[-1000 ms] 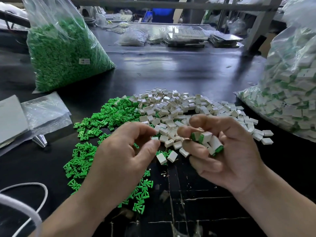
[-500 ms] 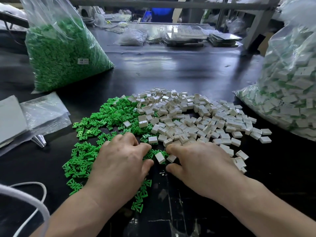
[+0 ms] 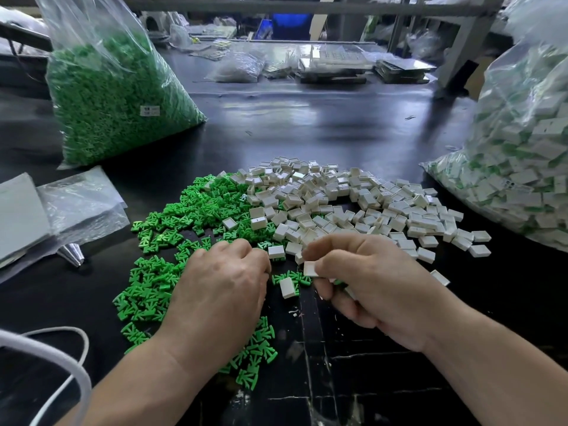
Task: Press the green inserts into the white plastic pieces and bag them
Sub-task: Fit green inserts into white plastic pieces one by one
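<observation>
From the head camera we look down on a black table (image 3: 307,118). At lower centre the left hand (image 3: 221,290) lies knuckles up on the green inserts (image 3: 190,216), its fingers curled downward. Its fingertips are hidden from us, so we cannot tell whether it grasps anything. Just to the right of it, the right hand (image 3: 378,284) pinches one white piece (image 3: 310,269) between thumb and forefinger, and a bit of green shows under its curled fingers.

The inserts spread across the centre left of the frame and touch the heap of white plastic pieces (image 3: 353,204) at centre right. Between the two hands we see a single loose white piece (image 3: 287,287) resting on a few inserts.

At upper left stands a clear bag of green inserts (image 3: 116,96). At the right edge we find a bag of white-and-green pieces (image 3: 522,167). Flat clear bags (image 3: 83,201) lie at the left edge, and a white cable (image 3: 46,348) loops at lower left.
</observation>
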`<state>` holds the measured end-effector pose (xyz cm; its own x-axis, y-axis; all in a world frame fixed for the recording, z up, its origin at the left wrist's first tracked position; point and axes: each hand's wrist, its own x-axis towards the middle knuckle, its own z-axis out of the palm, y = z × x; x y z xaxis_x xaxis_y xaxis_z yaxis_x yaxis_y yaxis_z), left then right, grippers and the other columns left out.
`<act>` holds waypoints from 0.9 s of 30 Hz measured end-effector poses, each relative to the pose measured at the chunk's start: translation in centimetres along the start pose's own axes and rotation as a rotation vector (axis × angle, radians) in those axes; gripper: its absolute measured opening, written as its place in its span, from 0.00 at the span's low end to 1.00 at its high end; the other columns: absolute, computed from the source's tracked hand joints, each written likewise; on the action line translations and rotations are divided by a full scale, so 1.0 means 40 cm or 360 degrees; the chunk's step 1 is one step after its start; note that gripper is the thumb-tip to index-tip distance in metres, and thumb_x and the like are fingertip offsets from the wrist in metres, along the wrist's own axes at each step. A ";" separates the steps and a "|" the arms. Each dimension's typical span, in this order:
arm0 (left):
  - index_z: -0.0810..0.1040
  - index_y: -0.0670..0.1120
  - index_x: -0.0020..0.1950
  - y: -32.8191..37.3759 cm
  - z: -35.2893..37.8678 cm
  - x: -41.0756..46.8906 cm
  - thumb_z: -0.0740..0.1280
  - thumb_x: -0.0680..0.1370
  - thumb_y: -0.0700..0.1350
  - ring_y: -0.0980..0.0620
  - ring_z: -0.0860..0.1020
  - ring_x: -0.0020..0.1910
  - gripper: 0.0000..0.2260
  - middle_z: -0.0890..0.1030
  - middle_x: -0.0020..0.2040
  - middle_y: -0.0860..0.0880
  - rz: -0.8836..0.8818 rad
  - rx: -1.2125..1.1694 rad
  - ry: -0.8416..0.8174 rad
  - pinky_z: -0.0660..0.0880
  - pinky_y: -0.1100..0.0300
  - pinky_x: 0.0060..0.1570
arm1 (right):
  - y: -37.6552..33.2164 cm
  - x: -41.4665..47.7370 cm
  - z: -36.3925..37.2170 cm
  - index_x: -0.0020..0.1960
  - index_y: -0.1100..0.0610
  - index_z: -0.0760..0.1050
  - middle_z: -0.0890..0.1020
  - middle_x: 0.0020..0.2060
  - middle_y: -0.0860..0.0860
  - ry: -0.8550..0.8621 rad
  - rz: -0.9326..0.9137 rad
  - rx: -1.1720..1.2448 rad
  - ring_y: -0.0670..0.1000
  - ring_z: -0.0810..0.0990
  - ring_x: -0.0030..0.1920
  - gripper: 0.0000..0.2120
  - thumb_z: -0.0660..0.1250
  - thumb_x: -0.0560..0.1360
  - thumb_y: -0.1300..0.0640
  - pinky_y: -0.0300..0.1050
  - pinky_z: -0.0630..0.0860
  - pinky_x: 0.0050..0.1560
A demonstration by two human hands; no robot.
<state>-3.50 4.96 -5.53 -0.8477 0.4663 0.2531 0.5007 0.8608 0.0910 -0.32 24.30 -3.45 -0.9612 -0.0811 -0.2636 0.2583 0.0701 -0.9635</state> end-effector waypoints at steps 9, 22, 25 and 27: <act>0.79 0.57 0.51 0.017 -0.020 -0.007 0.66 0.79 0.44 0.60 0.82 0.40 0.08 0.83 0.41 0.58 -0.0420 -0.1582 0.0130 0.77 0.69 0.37 | -0.007 0.006 -0.005 0.44 0.57 0.83 0.77 0.36 0.55 -0.0341 0.0171 0.0790 0.48 0.72 0.26 0.06 0.69 0.69 0.62 0.36 0.65 0.18; 0.85 0.46 0.47 0.028 -0.026 0.009 0.71 0.66 0.40 0.48 0.83 0.39 0.11 0.83 0.41 0.40 -0.0687 -0.2706 -0.0036 0.79 0.62 0.37 | 0.005 0.012 -0.009 0.37 0.56 0.79 0.83 0.42 0.59 -0.0253 0.0027 0.0876 0.48 0.76 0.26 0.09 0.77 0.59 0.63 0.35 0.66 0.17; 0.85 0.46 0.44 0.030 -0.027 0.007 0.73 0.63 0.40 0.47 0.84 0.40 0.10 0.84 0.42 0.41 -0.0677 -0.2764 -0.0036 0.79 0.61 0.37 | 0.006 0.011 -0.012 0.41 0.56 0.75 0.80 0.37 0.58 -0.0217 -0.0027 0.0850 0.48 0.72 0.24 0.11 0.74 0.63 0.65 0.35 0.64 0.17; 0.85 0.48 0.42 0.031 -0.026 0.006 0.73 0.64 0.41 0.45 0.85 0.42 0.07 0.85 0.43 0.41 -0.0679 -0.2774 0.0013 0.80 0.60 0.36 | 0.008 0.010 -0.010 0.40 0.54 0.78 0.77 0.33 0.55 -0.0178 -0.0070 0.0686 0.47 0.70 0.23 0.08 0.73 0.65 0.65 0.35 0.63 0.18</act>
<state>-2.92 5.91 -4.34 -0.9566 0.2865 -0.0531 -0.1362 -0.2786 0.9507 -0.65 24.67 -3.84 -0.9619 -0.1834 -0.2027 0.2571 -0.3546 -0.8990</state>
